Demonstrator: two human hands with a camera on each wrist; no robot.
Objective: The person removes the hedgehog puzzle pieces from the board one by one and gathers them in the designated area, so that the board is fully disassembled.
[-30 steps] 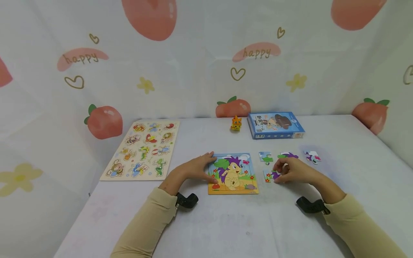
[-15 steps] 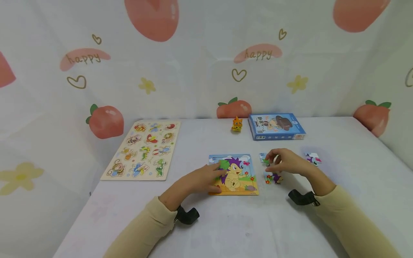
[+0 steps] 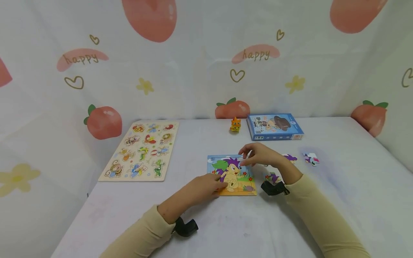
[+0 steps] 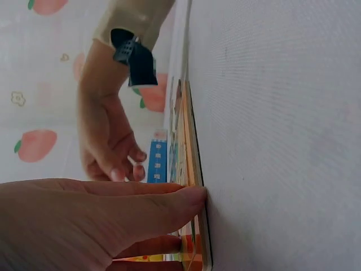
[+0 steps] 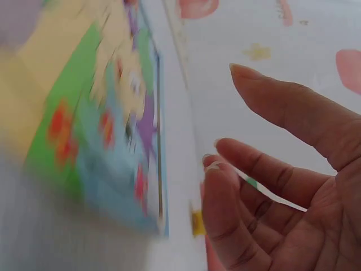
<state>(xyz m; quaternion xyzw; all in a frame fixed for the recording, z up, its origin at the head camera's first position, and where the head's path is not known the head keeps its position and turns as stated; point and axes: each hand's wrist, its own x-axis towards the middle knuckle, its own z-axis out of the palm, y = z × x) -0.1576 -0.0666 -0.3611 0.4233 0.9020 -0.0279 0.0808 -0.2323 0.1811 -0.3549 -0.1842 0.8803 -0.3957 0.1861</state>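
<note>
A hedgehog jigsaw board (image 3: 237,184) lies flat on the white table. My left hand (image 3: 204,188) rests on its lower left, and in the left wrist view the thumb (image 4: 189,197) touches the board's edge while the other fingers lie over its face. Over the board's upper right corner hovers my right hand (image 3: 262,156), thumb and fingers apart with nothing between them in the right wrist view. Loose jigsaw pieces (image 3: 273,178) lie right of the board, partly hidden by the right hand and wrist. Another purple piece (image 3: 290,157) shows behind that forearm.
Farther right lies one more jigsaw piece (image 3: 311,158). A wooden animal puzzle board (image 3: 138,152) is at the left. At the back stand a small orange toy figure (image 3: 235,124) and a blue box (image 3: 275,127), near the patterned cloth backdrop.
My right hand has moved left from the loose pieces to above the board's upper right corner. My left hand has shifted from the board's left edge to its lower left part.
</note>
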